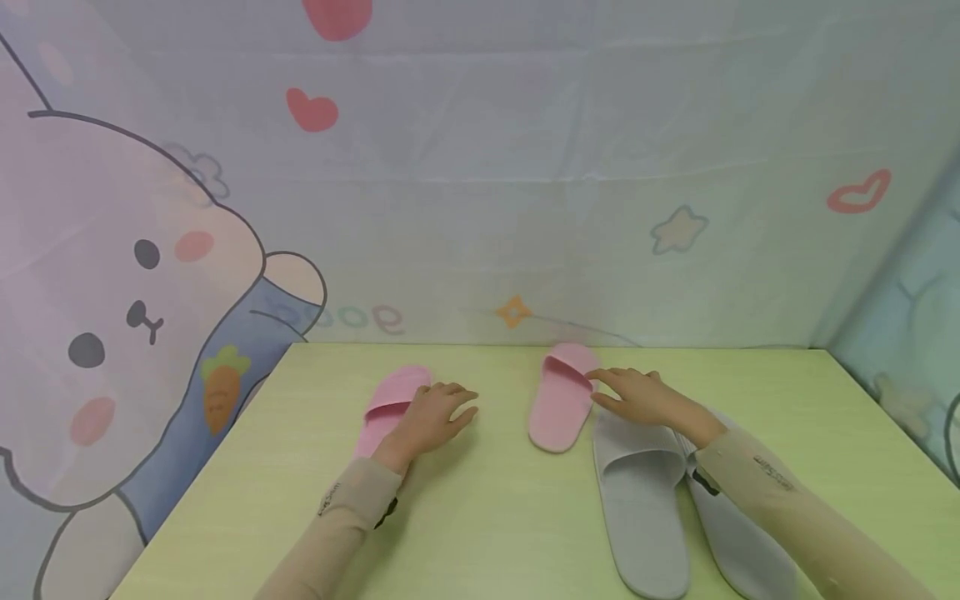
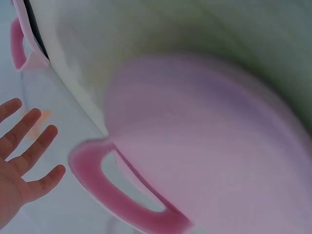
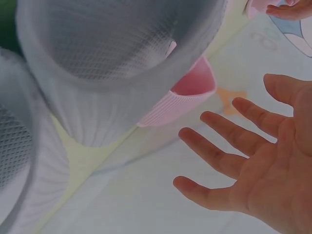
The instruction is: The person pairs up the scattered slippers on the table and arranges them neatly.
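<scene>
In the head view a pink slipper [image 1: 381, 423] lies on the left of the table, partly hidden by my left hand [image 1: 431, 418], which hovers over its right side with fingers spread. A second pink slipper [image 1: 558, 408] lies toward the back, right of centre. Near its strap is my right hand [image 1: 637, 397], fingers extended and holding nothing. Beneath the right hand and forearm lie two grey slippers, the left one [image 1: 645, 508] mostly visible, the right one [image 1: 738, 525] partly covered by the sleeve. Both wrist views show empty palms, apart from the slippers.
The pale yellow-green table [image 1: 495, 517] ends at a printed cloth backdrop [image 1: 480, 208] with hearts, stars and a cartoon animal. Another cloth [image 1: 907, 375] hangs along the right side.
</scene>
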`<state>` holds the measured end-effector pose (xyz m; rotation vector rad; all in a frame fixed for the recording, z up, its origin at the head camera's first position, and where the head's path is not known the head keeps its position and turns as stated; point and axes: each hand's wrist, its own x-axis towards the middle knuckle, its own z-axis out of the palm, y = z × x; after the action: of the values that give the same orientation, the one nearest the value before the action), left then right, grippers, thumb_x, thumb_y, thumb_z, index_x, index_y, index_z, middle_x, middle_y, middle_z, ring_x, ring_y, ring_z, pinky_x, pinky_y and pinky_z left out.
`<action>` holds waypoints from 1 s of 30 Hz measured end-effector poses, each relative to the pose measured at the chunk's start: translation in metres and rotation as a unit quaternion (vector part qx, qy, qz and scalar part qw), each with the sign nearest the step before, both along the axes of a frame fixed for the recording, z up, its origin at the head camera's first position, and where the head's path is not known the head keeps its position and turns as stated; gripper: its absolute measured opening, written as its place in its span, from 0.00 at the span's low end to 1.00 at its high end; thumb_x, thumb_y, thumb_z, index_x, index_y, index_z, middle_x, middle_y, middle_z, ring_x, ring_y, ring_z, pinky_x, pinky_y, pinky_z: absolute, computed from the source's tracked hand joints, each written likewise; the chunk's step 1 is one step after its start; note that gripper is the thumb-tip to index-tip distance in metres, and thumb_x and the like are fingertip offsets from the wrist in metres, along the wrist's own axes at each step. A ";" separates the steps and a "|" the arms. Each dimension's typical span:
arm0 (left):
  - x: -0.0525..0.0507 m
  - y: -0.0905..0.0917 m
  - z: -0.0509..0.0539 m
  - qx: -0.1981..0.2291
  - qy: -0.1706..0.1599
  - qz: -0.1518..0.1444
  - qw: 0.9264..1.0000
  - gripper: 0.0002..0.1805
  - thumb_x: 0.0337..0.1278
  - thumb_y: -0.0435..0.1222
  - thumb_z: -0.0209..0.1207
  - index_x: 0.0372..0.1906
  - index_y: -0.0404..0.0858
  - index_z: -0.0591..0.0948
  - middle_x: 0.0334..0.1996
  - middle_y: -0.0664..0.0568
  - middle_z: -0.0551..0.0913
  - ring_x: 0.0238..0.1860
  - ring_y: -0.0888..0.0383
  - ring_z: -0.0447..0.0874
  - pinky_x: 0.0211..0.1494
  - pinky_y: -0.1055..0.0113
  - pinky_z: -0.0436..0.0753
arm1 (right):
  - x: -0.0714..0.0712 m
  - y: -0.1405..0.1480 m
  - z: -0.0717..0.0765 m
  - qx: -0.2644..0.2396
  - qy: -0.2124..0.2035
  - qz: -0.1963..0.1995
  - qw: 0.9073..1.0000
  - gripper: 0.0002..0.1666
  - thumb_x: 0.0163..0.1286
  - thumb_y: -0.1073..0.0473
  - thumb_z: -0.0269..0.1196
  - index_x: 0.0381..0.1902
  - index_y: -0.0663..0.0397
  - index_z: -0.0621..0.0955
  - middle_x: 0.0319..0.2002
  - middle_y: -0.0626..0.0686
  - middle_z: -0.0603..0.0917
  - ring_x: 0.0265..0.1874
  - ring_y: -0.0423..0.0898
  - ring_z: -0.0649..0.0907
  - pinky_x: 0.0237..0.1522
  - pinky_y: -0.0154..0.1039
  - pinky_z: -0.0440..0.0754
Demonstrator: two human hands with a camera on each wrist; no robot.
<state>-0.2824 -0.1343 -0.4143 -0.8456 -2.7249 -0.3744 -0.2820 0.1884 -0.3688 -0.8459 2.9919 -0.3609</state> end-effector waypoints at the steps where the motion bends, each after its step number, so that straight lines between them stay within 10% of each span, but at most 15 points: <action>1: -0.001 -0.004 0.000 0.002 0.003 0.003 1.000 0.17 0.58 0.42 0.53 0.49 0.39 0.78 0.47 0.48 0.80 0.47 0.48 0.77 0.47 0.49 0.70 | -0.002 -0.001 0.000 -0.003 -0.003 -0.002 1.000 0.24 0.68 0.52 0.49 0.59 0.56 0.69 0.53 0.62 0.76 0.52 0.60 0.75 0.40 0.63 0.67; 11: -0.011 -0.036 0.000 0.010 0.044 0.036 0.998 0.15 0.57 0.40 0.53 0.47 0.38 0.79 0.46 0.47 0.81 0.47 0.49 0.78 0.47 0.49 0.73 | -0.028 -0.006 -0.007 -0.035 0.009 0.018 0.999 0.26 0.68 0.45 0.46 0.58 0.54 0.68 0.53 0.64 0.75 0.52 0.62 0.74 0.39 0.74 0.62; 30: -0.022 -0.075 -0.001 0.016 -0.009 0.082 0.996 0.20 0.61 0.44 0.47 0.53 0.38 0.75 0.51 0.44 0.77 0.53 0.44 0.73 0.51 0.43 0.67 | -0.040 -0.024 -0.003 -0.025 -0.050 -0.047 0.997 0.28 0.69 0.53 0.46 0.63 0.60 0.61 0.62 0.67 0.63 0.60 0.67 0.64 0.47 0.77 0.51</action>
<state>-0.3046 -0.2095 -0.4154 -0.6076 -2.7725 -0.3911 -0.3215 0.1647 -0.3723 -0.6703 2.9471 -0.4669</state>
